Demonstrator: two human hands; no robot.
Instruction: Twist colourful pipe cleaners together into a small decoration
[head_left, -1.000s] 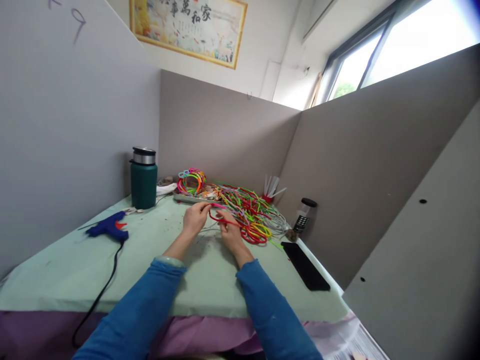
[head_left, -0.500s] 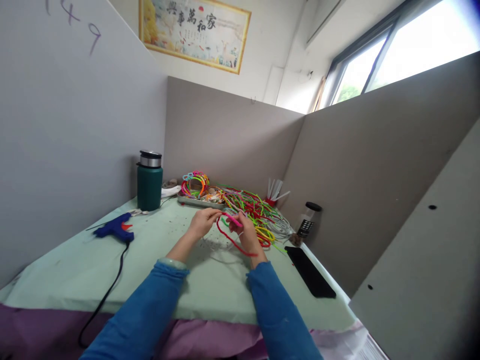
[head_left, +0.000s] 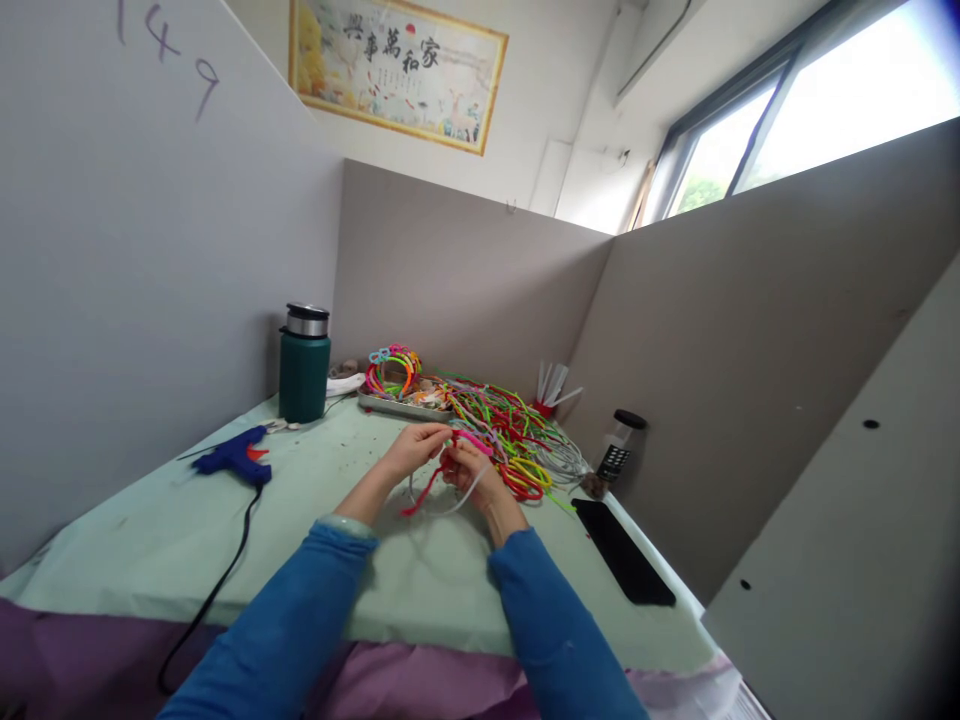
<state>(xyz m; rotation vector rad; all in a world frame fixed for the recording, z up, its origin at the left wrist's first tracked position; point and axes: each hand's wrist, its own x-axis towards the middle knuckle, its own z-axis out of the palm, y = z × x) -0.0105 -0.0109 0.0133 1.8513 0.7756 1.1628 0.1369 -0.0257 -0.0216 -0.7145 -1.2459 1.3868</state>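
Observation:
My left hand (head_left: 415, 448) and my right hand (head_left: 474, 471) meet over the middle of the green-covered table (head_left: 150, 530). Both are closed on a red pipe cleaner (head_left: 424, 488) whose free end hangs down to the left between them. A thin white wire hoop (head_left: 442, 508) curves under my hands. Just behind lies a pile of coloured pipe cleaners (head_left: 510, 430). Both arms wear blue sleeves.
A blue glue gun (head_left: 232, 458) with a black cord lies at the left. A dark green flask (head_left: 304, 363) stands at the back left beside a metal tray (head_left: 397, 400) of coloured hoops. A black phone (head_left: 626, 565) and a small jar (head_left: 616, 450) sit at the right. Partition walls enclose the table.
My hands have drawn together. The red pipe cleaner, earlier a wide loop between them, is now bunched at my fingers with its end trailing down left. The view has shifted slightly.

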